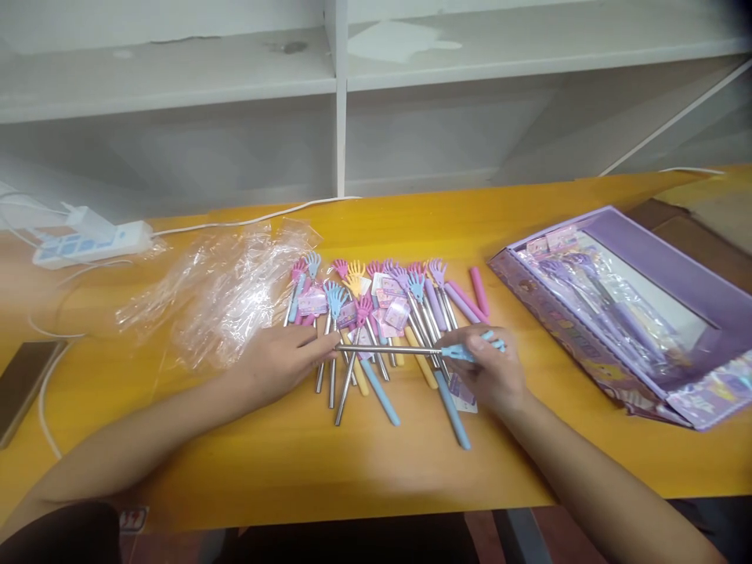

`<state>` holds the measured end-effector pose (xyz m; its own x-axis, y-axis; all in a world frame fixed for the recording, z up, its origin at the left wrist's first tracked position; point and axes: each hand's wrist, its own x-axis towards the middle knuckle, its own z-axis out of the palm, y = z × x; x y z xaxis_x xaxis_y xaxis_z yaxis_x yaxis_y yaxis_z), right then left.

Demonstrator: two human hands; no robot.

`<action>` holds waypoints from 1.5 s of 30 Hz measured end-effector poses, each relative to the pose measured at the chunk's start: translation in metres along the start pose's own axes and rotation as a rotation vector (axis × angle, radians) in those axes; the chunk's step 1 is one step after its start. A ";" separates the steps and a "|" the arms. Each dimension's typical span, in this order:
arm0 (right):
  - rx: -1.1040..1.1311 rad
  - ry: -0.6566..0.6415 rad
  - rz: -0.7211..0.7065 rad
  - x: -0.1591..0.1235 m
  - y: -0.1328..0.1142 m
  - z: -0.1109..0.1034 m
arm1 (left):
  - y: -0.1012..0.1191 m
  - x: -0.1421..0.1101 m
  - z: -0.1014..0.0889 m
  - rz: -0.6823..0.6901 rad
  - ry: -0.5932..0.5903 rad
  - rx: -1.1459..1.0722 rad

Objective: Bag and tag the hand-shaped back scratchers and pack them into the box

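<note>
A back scratcher (388, 350) with a metal rod and a light blue hand-shaped head lies level between my hands. My left hand (291, 356) is closed on the bare end of its rod. The blue head is gripped in my right hand (490, 368), with a small printed tag (464, 394) hanging just below. Beneath the rod, on the table, spreads a pile of more back scratchers (363, 309) with pink, yellow, purple and blue heads. Coloured handle tubes (381, 395) and small printed cards (397, 312) are mixed in with them.
Clear plastic bags (235, 290) lie heaped left of the pile. To the right stands an open purple display box (663, 266) with bagged purple back scratchers (605, 305) inside. A white power strip (94, 244) with cables sits at the back left. White shelving (341, 117) rises behind the yellow table (282, 486).
</note>
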<state>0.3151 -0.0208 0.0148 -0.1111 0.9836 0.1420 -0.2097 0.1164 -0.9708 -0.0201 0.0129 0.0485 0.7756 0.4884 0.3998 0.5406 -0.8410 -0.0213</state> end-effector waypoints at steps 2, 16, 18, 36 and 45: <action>0.035 0.023 0.017 0.001 -0.001 0.004 | 0.004 0.001 -0.001 -0.015 0.007 0.018; 0.318 0.335 0.015 0.025 -0.034 -0.024 | -0.021 0.011 -0.020 -0.078 -0.096 0.048; 0.342 0.380 0.021 0.028 -0.034 -0.027 | -0.027 0.011 -0.022 -0.093 -0.111 0.058; 0.452 0.976 -0.115 0.045 -0.074 -0.089 | -0.141 -0.011 -0.065 -0.266 -0.035 0.325; 0.384 1.019 -0.175 0.048 -0.076 -0.096 | -0.158 -0.021 -0.083 -0.311 -0.059 0.379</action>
<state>0.4195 0.0306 0.0768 0.7655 0.6310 -0.1255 -0.4516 0.3881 -0.8034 -0.1493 0.1165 0.1200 0.5695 0.7247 0.3879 0.8217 -0.5145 -0.2452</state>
